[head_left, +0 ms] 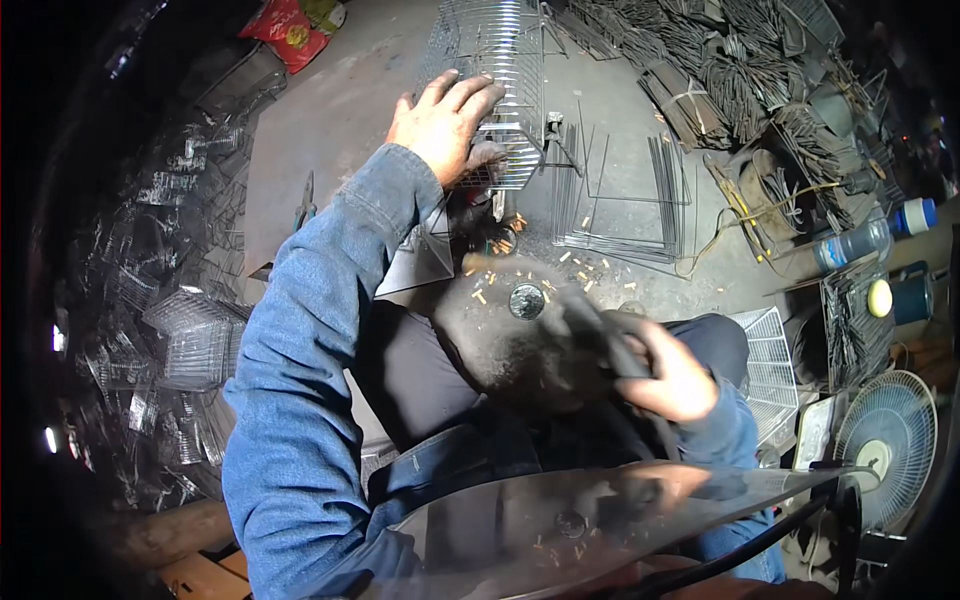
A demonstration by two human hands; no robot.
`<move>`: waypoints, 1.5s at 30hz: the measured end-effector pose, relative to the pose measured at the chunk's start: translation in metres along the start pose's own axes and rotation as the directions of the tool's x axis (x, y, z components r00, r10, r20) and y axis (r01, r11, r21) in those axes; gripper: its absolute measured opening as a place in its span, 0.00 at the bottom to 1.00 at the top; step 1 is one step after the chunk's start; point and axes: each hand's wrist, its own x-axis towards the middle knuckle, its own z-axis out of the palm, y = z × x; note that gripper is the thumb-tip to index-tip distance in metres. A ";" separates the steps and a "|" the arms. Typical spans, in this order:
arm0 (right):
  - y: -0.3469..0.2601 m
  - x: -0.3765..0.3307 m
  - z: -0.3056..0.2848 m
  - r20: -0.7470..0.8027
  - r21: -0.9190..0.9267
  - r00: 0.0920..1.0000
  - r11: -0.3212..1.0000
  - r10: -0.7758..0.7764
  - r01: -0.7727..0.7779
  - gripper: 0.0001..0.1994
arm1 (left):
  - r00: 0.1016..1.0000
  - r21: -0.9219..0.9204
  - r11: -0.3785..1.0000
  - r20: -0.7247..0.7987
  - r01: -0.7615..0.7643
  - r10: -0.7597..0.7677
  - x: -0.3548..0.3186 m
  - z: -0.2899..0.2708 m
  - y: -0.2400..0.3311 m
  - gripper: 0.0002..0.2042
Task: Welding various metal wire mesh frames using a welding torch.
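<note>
Meanwhile, left hand (442,122) lies spread flat on a wire cage (497,80); right hand (672,375) clenches a dark grinder (585,330).

Dim scene, dark vignetted fisheye rim, right hand (672,380) motion-blurred

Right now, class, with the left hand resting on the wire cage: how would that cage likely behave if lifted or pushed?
The wire cage is thin rods with open gaps, so it is probably light for its size. Its close grid suggests it holds its shape, though single rods might bend. Lying long and flat-sided under the left hand, it would likely slide rather than roll.
</note>
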 end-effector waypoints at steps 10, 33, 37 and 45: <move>-0.065 0.032 -0.022 -0.261 0.270 0.965 0.960 -0.004 0.077 0.15 | 1.000 0.002 1.000 0.009 -0.013 0.013 0.001 0.005 -0.003 0.34; -0.067 0.045 -0.011 -0.224 0.110 0.975 0.993 -0.006 0.032 0.20 | 0.962 0.150 0.988 0.265 0.029 -0.068 0.003 -0.004 0.000 0.31; -0.068 0.044 -0.010 -0.245 0.130 0.969 0.991 -0.009 0.042 0.13 | 0.985 0.106 0.993 0.158 0.052 -0.068 0.000 0.008 -0.007 0.34; -0.065 0.044 -0.011 -0.254 0.091 0.967 0.996 0.011 0.013 0.13 | 0.978 0.055 0.996 0.192 0.076 -0.085 0.004 -0.007 0.002 0.37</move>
